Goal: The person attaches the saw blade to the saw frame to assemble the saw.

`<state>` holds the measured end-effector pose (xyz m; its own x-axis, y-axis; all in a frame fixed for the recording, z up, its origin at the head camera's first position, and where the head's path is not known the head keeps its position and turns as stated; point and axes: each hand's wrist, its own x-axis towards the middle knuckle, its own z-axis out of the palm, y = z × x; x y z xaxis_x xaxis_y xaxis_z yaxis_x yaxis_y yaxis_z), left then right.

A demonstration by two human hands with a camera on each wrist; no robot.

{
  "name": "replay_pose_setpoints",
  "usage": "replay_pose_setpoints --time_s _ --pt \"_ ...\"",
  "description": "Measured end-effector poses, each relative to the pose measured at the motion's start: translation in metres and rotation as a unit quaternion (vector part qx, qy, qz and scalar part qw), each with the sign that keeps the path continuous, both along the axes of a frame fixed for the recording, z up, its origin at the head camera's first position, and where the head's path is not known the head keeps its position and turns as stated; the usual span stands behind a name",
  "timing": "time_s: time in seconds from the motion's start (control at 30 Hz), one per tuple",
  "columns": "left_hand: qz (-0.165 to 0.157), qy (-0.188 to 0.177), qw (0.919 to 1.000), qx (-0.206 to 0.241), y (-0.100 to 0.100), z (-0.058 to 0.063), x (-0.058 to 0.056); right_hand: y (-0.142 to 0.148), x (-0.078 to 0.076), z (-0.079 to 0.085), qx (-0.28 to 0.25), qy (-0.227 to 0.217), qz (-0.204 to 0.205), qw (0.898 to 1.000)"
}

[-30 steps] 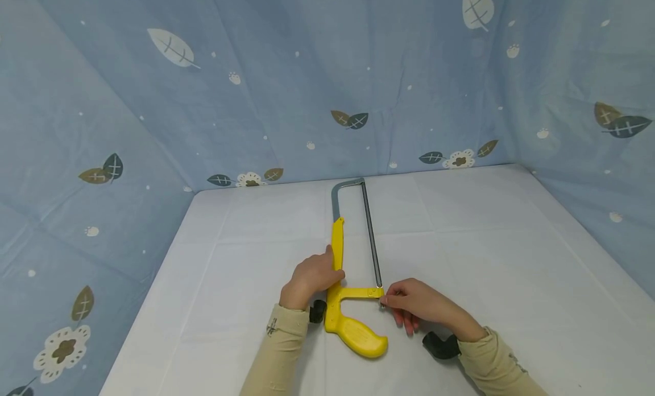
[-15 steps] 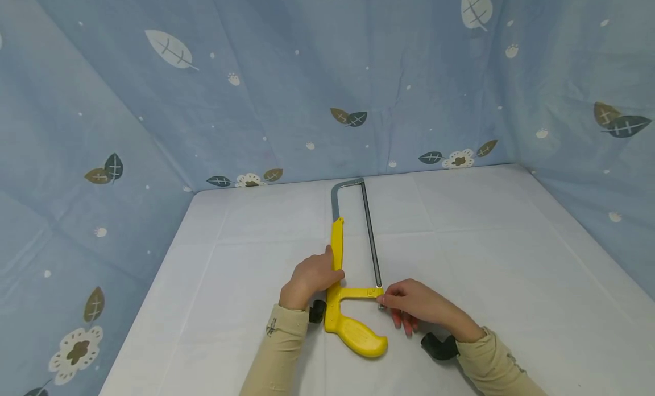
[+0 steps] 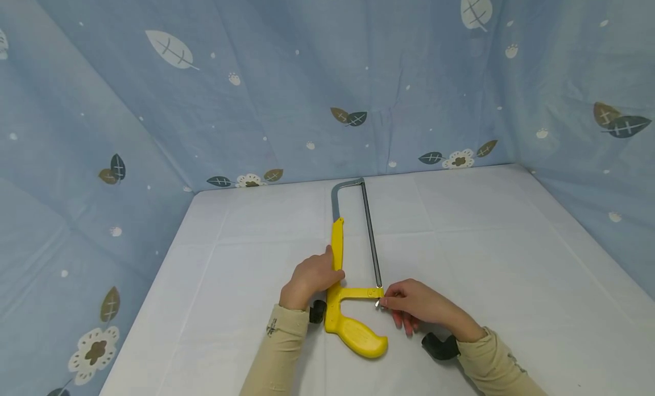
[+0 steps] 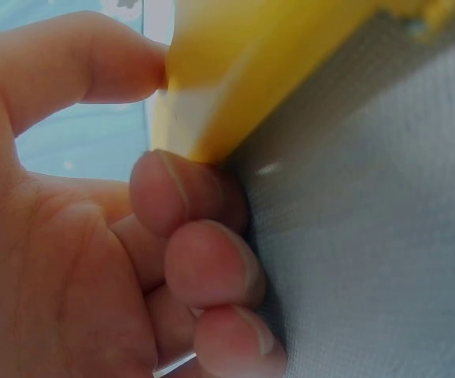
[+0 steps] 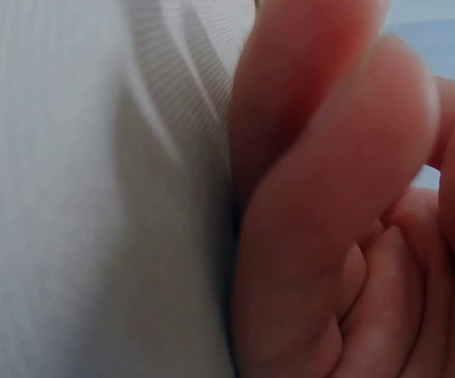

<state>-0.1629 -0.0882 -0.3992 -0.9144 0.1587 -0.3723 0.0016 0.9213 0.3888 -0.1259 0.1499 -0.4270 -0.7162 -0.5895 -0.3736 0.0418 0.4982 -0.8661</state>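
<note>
A hacksaw with a yellow handle and grey front bow lies flat on the white-covered table. My left hand holds the yellow part of its frame above the handle; in the left wrist view, thumb and fingers lie on either side of the yellow frame. At the near end of the blade, my right hand pinches a small silver wing nut below the yellow crosspiece. Curled fingers fill much of the right wrist view, and the nut is hidden there.
A white cloth covers the table. Blue patterned fabric hangs behind and along both sides. A black wrist device sits at each cuff, one of them beside the right hand, the other close to the saw handle.
The wing nut's visible angle changes as the right thumb and fingers shift slightly on it. My left hand and the hacksaw stay in place. The left fabric wall has swayed.
</note>
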Motion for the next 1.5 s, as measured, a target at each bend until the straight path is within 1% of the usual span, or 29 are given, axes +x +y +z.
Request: replay_pose_setpoints --time_s 0.23,0.37,0.57,0.77,1.03,1.5 --pt "-0.003 0.004 1.0000 -0.002 0.0005 -0.0036 -0.0011 0.0014 0.0003 0.0006 0.012 0.002 -0.017 1.000" --pt "-0.002 0.003 1.0000 0.000 0.0004 -0.0031 -0.0012 0.0014 0.0006 0.0023 0.016 0.000 -0.023 1.000" --pt "-0.004 0.000 1.0000 0.000 0.0001 -0.0020 -0.0022 0.0013 -0.0001 0.0042 0.009 -0.003 -0.019 1.000" --pt "-0.003 -0.002 1.0000 0.000 0.0007 -0.0009 -0.0026 0.0015 -0.0007 0.0026 -0.004 -0.002 -0.014 1.000" --pt "-0.003 0.002 1.0000 -0.001 0.0008 -0.0018 -0.0022 0.0011 -0.0003 0.0023 0.008 -0.001 -0.017 1.000" --pt "-0.001 0.002 1.0000 0.009 -0.0015 -0.0013 0.0005 -0.0031 0.0022 0.0029 0.007 -0.008 -0.018 1.000"
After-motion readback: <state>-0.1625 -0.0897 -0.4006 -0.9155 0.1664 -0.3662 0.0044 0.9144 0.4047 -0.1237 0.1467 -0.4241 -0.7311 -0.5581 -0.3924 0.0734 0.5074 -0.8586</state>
